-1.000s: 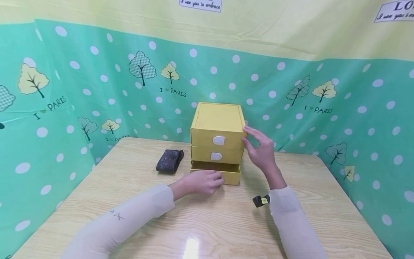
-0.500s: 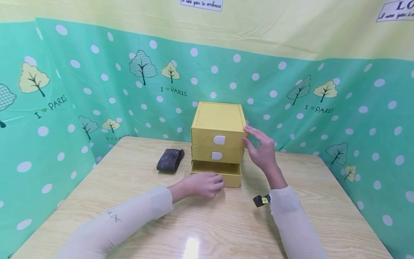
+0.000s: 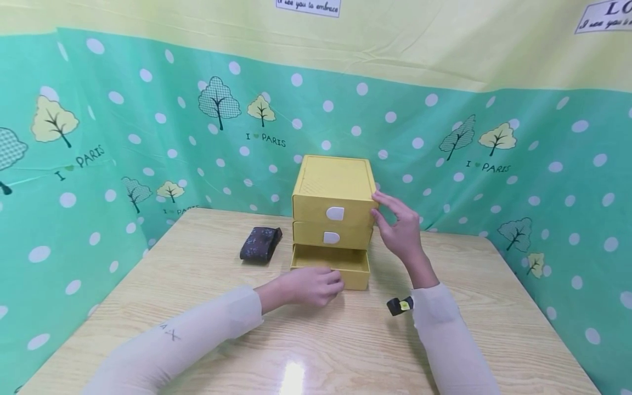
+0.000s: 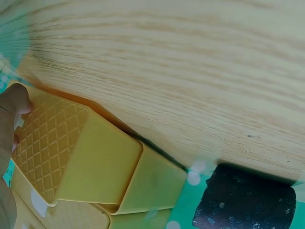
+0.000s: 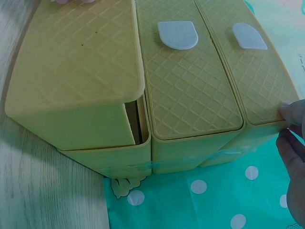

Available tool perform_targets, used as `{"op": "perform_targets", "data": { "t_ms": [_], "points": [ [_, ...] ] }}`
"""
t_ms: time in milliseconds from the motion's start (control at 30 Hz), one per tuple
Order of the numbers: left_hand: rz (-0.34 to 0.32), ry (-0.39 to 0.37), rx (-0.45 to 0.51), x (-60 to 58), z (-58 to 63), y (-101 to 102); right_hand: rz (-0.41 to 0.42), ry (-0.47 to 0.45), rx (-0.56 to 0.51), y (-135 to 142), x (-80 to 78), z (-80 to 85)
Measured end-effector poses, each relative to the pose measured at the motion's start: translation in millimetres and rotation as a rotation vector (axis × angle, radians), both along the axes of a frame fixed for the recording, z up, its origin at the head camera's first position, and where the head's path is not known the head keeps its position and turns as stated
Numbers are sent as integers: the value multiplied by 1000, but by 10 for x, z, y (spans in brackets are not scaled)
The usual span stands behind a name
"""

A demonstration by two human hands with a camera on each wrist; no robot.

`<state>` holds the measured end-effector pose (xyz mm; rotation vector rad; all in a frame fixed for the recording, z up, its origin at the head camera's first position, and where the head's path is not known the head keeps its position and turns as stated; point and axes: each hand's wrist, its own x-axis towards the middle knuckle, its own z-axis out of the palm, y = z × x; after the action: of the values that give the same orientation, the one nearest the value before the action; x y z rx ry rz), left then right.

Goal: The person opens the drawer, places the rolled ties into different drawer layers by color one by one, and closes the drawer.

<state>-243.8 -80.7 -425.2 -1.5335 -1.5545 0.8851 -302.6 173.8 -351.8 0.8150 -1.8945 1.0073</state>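
Note:
A yellow three-drawer cabinet (image 3: pixel 337 178) stands at the back of the table, with its bottom drawer (image 3: pixel 356 280) pulled partway out. The visible part of that drawer's inside looks bare. My left hand (image 3: pixel 312 285) is at its front, fingers curled on the white handle (image 4: pixel 19 122), which is mostly hidden by them. At the cabinet's upper right front corner is my right hand (image 3: pixel 402 233), holding it with the thumb on the front and fingers along the side. The middle drawer (image 5: pixel 190 90) and top drawer (image 5: pixel 252 71) are closed, each with a white tab.
A dark floral folded pouch (image 3: pixel 259 244) lies left of the cabinet. The wooden table (image 3: pixel 345 345) meets a green dotted cloth (image 3: pixel 316 131) behind and at both sides. A black strap piece (image 3: pixel 397 306) sticks out from the right sleeve.
The bottom drawer has slid farther out toward me, with my left hand drawing back along with it. My right hand stays at the cabinet corner.

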Motion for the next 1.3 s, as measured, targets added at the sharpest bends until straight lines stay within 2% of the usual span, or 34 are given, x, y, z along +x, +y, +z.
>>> {"op": "perform_targets", "data": {
  "t_ms": [433,700,1100,1300],
  "points": [
    [-74,-1,37,32,-3,-3,6,0,0,-8,2,15],
    [-81,6,21,40,-11,-3,5,3,-3,-11,9,23],
    [-120,-2,47,73,6,12,11,4,-16,0,-30,-4],
    [-115,5,32,91,-12,12,11,-3,-15,1,-25,-10]
  ]
}}
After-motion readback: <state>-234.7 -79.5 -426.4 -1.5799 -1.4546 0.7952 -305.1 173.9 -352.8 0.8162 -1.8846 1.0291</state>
